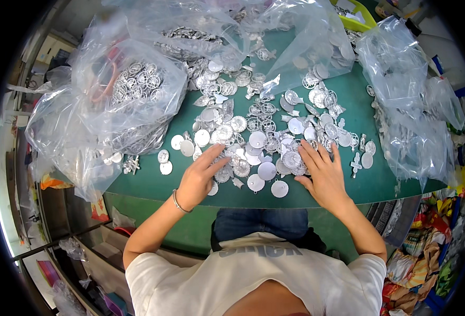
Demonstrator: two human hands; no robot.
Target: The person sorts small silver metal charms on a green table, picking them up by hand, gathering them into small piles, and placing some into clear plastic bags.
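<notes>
Loose silver metal pendants, mostly round discs (266, 170), lie heaped across the middle of a green table (343, 190). At the heap's left front edge is my left hand (200, 176), palm down, its fingers stretched out and touching the pieces. On the right side my right hand (324, 176) rests with fingers spread over the nearest discs. Neither hand visibly grips a piece. A cross pendant (355, 164) lies just right of my right hand. What is under my fingertips is hidden.
A clear plastic bag (172, 89) full of silver pieces stands at the left. Another clear bag (401, 100) slumps along the right edge. A yellow-green tray (368, 22) sits at the far right. Below the table are open drawers (106, 245) and colourful packaging (409, 266).
</notes>
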